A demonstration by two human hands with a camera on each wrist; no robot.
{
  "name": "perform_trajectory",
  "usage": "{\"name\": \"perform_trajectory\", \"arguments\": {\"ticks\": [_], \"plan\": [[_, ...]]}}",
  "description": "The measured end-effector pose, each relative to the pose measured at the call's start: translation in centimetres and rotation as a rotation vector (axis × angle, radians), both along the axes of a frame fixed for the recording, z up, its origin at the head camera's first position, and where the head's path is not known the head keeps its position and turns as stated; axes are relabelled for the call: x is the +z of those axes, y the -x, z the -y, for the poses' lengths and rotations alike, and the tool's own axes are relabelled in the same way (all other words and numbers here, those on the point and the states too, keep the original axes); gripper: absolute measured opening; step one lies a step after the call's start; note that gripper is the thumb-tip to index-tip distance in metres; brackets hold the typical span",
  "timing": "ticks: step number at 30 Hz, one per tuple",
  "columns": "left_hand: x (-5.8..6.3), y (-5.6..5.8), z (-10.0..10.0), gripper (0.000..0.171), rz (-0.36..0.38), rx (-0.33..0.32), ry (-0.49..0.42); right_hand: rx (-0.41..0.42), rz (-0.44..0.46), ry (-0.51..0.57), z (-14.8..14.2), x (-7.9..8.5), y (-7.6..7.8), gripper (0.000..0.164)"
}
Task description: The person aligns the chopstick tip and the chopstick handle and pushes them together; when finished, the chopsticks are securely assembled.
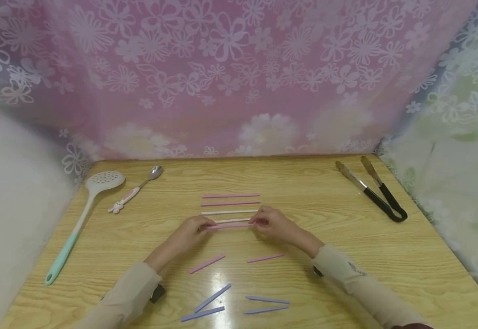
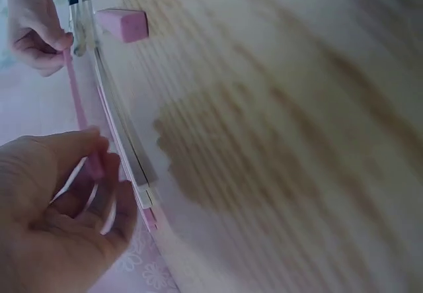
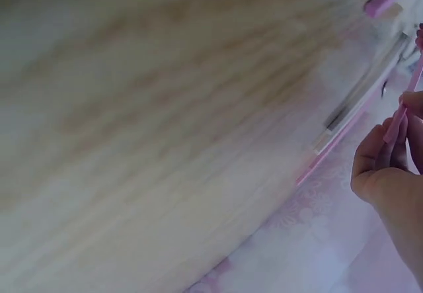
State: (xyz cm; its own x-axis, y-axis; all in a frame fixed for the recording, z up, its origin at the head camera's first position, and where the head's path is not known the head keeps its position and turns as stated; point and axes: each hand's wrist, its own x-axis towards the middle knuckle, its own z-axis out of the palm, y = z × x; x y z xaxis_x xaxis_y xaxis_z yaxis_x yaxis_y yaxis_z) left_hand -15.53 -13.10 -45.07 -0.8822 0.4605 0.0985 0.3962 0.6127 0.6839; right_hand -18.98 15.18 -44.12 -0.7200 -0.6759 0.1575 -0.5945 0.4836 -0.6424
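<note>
Both hands hold one slim pink stick [image 1: 232,225], tapered like a chopstick, level across the middle of the table. My left hand [image 1: 191,234] pinches its left end between thumb and fingertips. At the other end, the thumb and fingers of my right hand [image 1: 273,225] pinch it too. Just behind it lies a white stick [image 1: 235,220], partly covered by the hands in the head view. Beyond that are another white stick [image 1: 228,212] and two pink ones, the nearer pink stick [image 1: 231,203] and the farther pink stick [image 1: 231,195], all roughly parallel.
Nearer the front lie two shorter pink pieces, a left one [image 1: 207,264] and a right one [image 1: 265,258], and several purple pieces [image 1: 203,314]. A white skimmer [image 1: 105,179] with a green handle and a rabbit-handled spoon [image 1: 130,195] lie left. Black-handled tongs [image 1: 372,192] lie right.
</note>
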Motion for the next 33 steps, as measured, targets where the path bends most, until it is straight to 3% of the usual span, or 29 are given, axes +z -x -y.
{"name": "perform_trajectory", "arguments": {"ticks": [6,18,29,33], "plan": [[-0.3,0.2,0.1,0.015,0.038,-0.026,0.043,0.052,-0.01,-0.104,0.2,-0.7,0.6,0.014],[-0.6,0.6,0.4,0.014,0.116,-0.039,0.033,0.071,0.053,-0.139,0.6,-1.2,0.5,0.009],[-0.5,0.5,0.5,0.014,0.109,-0.036,0.026,0.034,0.109,-0.134,0.8,-1.2,0.6,0.01],[-0.5,0.3,0.7,0.015,0.082,-0.043,0.013,0.033,0.074,-0.119,0.7,-1.0,0.4,0.009]]}}
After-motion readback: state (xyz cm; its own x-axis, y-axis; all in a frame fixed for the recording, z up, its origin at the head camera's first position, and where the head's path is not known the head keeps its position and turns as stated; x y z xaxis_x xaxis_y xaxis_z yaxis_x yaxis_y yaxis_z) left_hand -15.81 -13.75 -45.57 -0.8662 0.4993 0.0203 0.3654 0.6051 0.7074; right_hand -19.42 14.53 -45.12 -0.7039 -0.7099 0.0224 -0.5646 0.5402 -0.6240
